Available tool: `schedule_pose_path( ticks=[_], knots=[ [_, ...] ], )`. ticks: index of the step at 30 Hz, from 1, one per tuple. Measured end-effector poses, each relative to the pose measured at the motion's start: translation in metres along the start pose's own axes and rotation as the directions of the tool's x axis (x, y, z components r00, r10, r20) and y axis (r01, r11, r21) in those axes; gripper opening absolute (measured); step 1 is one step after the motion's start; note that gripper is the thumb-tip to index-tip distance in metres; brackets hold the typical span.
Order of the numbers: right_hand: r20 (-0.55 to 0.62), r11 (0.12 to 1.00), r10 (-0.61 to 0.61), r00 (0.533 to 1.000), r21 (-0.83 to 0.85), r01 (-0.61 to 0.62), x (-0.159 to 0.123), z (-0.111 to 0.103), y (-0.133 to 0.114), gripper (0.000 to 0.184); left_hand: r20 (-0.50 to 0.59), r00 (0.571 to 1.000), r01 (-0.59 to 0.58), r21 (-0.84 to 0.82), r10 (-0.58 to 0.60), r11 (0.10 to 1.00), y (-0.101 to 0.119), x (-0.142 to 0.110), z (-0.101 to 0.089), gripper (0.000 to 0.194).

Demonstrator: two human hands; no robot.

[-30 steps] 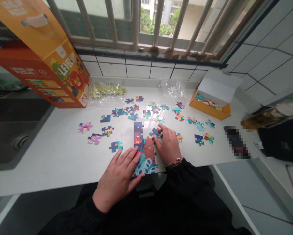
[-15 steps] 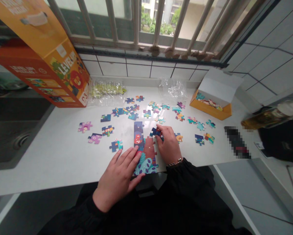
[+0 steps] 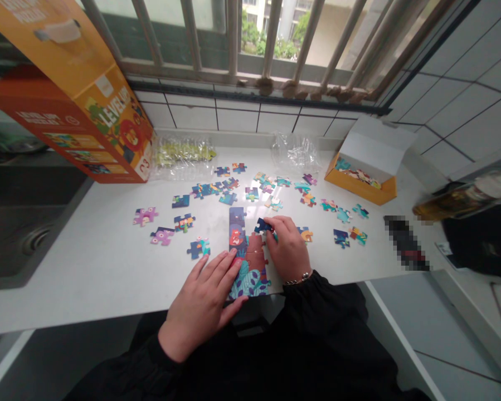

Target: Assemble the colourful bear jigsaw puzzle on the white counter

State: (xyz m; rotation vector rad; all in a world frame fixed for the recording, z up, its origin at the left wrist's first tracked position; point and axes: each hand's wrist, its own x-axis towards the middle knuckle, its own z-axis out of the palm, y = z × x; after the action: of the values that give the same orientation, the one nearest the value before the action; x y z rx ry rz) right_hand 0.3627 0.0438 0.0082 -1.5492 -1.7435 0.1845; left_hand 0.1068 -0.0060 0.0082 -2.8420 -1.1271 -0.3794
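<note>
Puzzle point(image 3: 255, 257): pressed along one edge by left hand point(image 3: 206, 301), fingers nearly together, presumably for steadiness.
Blue piece point(image 3: 262, 225): clamped between thumb and fingertips of right hand point(image 3: 291, 249), leaving tabs exposed.

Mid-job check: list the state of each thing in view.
Joined pieces, interlocked, partly covered
Left hand, resting on them
Right hand, pinching a dark blue piece
Loose pieces, scattered on the counter
Small orange box, lid raised, pieces inside
Tall orange box, standing, flap raised
Left plastic bag, holding green contents
Right plastic bag, crumpled
Bottle, containing something amber
</note>
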Motion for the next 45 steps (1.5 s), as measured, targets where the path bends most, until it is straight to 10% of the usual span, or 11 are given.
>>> schedule_pose_path(
  ticks=[30, 38, 45],
  knots=[
    [0.059, 0.957, 0.04, 0.997, -0.288, -0.022, 0.001, 0.008, 0.012, 0.031, -0.012, 1.0, 0.019, -0.023, -0.019, 1.0, 0.0, -0.001, 0.001, 0.067],
    [0.186, 0.955, -0.088, 0.979, -0.262, 0.136, 0.066, 0.005, -0.001, 0.027, -0.011, 1.0, 0.017, -0.019, -0.017, 1.0, 0.0, -0.002, 0.0, 0.065],
    [0.382, 0.928, -0.145, 0.912, -0.268, 0.26, 0.144, 0.048, -0.01, 0.029, -0.065, 0.997, 0.043, -0.083, -0.049, 0.996, 0.001, -0.001, 0.0, 0.062]
  ],
)
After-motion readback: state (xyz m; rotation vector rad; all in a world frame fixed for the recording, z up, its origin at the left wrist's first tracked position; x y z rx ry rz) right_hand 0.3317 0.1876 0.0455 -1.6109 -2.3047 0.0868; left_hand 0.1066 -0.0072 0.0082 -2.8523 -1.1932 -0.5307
